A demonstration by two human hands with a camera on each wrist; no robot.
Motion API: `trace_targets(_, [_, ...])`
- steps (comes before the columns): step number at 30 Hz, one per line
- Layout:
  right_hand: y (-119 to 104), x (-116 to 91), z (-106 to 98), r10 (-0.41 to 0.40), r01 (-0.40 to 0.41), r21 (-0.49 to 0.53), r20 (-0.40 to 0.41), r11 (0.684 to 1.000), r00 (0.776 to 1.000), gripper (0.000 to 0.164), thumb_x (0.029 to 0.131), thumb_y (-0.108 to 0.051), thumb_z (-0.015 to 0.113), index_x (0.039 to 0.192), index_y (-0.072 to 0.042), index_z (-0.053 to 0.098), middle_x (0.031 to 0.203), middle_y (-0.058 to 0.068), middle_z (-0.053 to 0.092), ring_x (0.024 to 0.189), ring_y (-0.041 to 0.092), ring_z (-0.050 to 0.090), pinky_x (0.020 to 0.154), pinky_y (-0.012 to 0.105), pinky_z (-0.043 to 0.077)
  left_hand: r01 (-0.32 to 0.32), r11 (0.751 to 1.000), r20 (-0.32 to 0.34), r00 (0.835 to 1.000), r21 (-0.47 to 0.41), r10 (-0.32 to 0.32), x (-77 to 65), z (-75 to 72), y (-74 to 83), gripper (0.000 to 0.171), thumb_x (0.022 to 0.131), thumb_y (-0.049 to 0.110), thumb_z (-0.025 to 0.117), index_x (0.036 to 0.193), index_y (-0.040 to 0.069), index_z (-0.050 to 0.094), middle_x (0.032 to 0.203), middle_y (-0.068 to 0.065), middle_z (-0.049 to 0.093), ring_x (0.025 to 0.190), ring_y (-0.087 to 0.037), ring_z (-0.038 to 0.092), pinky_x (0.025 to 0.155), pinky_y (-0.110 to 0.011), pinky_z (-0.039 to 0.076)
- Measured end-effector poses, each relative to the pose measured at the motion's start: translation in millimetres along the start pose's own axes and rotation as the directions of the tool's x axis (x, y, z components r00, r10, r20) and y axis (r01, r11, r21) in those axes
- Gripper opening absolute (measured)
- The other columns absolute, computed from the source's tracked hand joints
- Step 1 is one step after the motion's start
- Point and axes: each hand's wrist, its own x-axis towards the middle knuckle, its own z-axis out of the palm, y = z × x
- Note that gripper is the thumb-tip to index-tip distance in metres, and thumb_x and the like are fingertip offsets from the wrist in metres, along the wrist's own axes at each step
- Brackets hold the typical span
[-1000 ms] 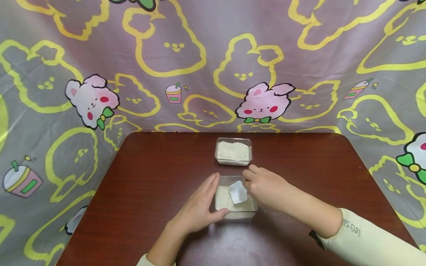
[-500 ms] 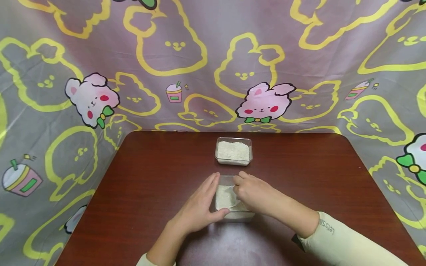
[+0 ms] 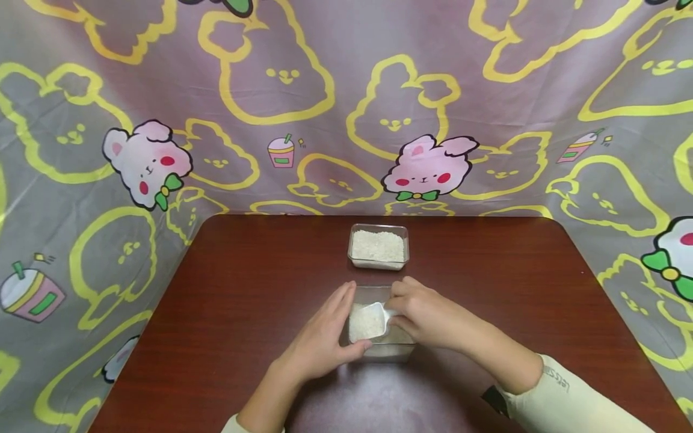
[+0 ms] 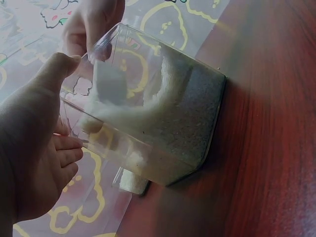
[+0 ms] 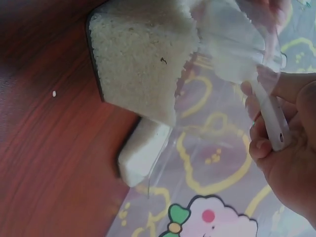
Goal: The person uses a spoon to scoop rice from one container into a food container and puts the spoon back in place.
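A clear rectangular container (image 3: 387,353) of rice stands near the table's front. My left hand (image 3: 319,337) holds its left end, thumb by the near rim and fingers along the side. In my right hand (image 3: 428,313) is a white scoop (image 3: 385,320), gripped by its handle (image 5: 270,113). The scoop's bowl, heaped with rice (image 3: 369,320), is level inside the container's upper part. Through the clear wall in the left wrist view, the rice (image 4: 182,108) slopes up one side. The right fingers partly hide the handle in the head view.
Behind the container, a smaller clear box (image 3: 378,264) holds more white grains. Both sit on a dark red-brown wooden table (image 3: 260,288). A stray grain (image 5: 54,93) lies on the wood. A patterned curtain (image 3: 335,108) encloses the back and sides.
My right hand dipped the scoop into the rice, moving left, then turned it upright and raised it full. The left hand stayed in place on the container.
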Motion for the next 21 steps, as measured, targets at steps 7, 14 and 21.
trace_targets(7, [6, -21, -4, 0.056, -0.048, 0.081, -0.100, 0.996, 0.993, 0.015, 0.082, -0.012, 0.077, 0.097, -0.009, 0.075, 0.087, -0.009, 0.056, 0.085, 0.006, 0.045, 0.069, 0.021, 0.046, -0.002, 1.000, -0.003, 1.000, -0.004, 0.002, 0.3, -0.7, 0.6, 0.098, 0.087, 0.054, 0.064, 0.158, 0.006, 0.016, 0.165, -0.004, 0.016, 0.151, -0.016, 0.016, 0.123, -0.039, 0.022])
trace_targets(14, [13, -35, -6, 0.101, -0.076, 0.138, -0.188, 0.988, 0.977, 0.015, 0.083, -0.014, 0.076, 0.099, -0.014, 0.074, 0.087, -0.013, 0.054, 0.087, 0.002, 0.045, 0.072, 0.019, 0.045, 0.003, 1.000, -0.008, 1.000, -0.001, -0.003, -0.1, -0.4, 0.7, 0.099, 0.086, 0.053, 0.066, 0.157, 0.005, 0.017, 0.165, -0.004, 0.016, 0.151, -0.017, 0.017, 0.123, -0.039, 0.021])
trace_targets(21, [19, -43, -8, 0.135, -0.100, 0.172, -0.205, 0.980, 0.969, 0.017, 0.083, -0.012, 0.077, 0.100, -0.015, 0.075, 0.088, -0.013, 0.055, 0.086, 0.001, 0.045, 0.069, 0.017, 0.045, -0.003, 1.000, -0.009, 1.000, 0.001, 0.003, 0.4, 0.1, 1.3, 0.100, 0.085, 0.053, 0.066, 0.157, 0.005, 0.017, 0.165, -0.005, 0.016, 0.151, -0.018, 0.017, 0.123, -0.040, 0.021])
